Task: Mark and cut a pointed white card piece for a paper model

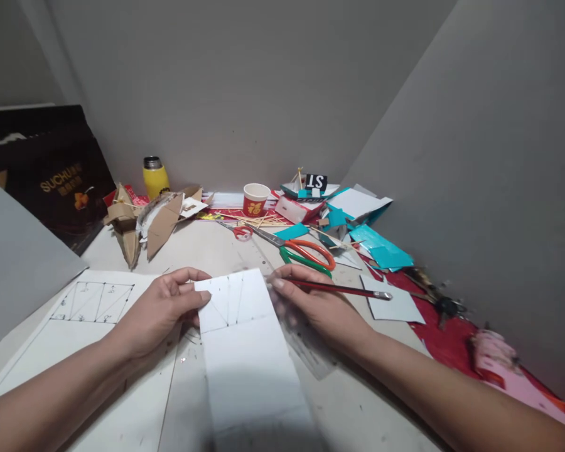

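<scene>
the paper strip (pixel 254 370) leaves the bottom edge, its end blurred.

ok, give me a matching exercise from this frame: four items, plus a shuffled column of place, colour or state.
Things:
1. white card strip
2. pencil
3. flask
4. large scissors

Descriptions:
A. yellow, upright at the back by the wall
B. lying flat, orange and green handles
C. pinched at its left edge by the left hand
D. held in the right hand

Pairs: 1-C, 2-D, 3-A, 4-B
</scene>
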`<state>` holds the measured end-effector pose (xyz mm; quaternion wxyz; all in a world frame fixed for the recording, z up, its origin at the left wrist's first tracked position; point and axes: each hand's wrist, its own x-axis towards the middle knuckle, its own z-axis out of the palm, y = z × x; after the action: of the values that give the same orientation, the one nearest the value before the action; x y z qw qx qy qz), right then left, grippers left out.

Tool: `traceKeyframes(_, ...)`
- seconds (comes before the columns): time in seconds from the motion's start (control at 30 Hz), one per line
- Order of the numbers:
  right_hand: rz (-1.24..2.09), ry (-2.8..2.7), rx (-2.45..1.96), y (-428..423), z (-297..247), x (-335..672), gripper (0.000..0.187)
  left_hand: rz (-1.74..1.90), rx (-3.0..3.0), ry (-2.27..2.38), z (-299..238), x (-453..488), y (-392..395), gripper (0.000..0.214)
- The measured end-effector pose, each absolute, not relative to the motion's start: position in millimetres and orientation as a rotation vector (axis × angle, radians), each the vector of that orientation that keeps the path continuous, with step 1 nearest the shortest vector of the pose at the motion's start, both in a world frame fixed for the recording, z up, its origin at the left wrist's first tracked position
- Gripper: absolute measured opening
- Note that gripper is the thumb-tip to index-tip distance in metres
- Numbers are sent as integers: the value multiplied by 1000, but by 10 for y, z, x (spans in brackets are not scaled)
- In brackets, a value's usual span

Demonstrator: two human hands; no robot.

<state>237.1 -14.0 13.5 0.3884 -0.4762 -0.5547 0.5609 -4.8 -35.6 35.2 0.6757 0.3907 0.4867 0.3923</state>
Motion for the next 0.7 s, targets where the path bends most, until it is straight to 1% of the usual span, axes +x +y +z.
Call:
traceKeyframes(0.2, 1646, -1387, -1123, -155, 78, 2372, 30, 865, 885, 1056, 336, 11, -409, 42)
traceKeyframes(0.3, 1721, -1345, -1070, -150, 33, 2383, 29, 851, 892, 1026, 317, 7, -415, 40)
traceKeyframes(0.4, 1664, -1338, -1093, -137, 18, 2391, 28, 789, 867, 942, 292, 0, -420, 36)
traceKeyframes(0.57, 1539, -1334, -1117, -116, 31, 2388, 29, 608, 890, 735, 254, 4, -439, 40)
traceKeyframes(0.7, 1527, -1317, -1091, -113, 26, 2392, 30, 626, 925, 730, 226, -6, -443, 41)
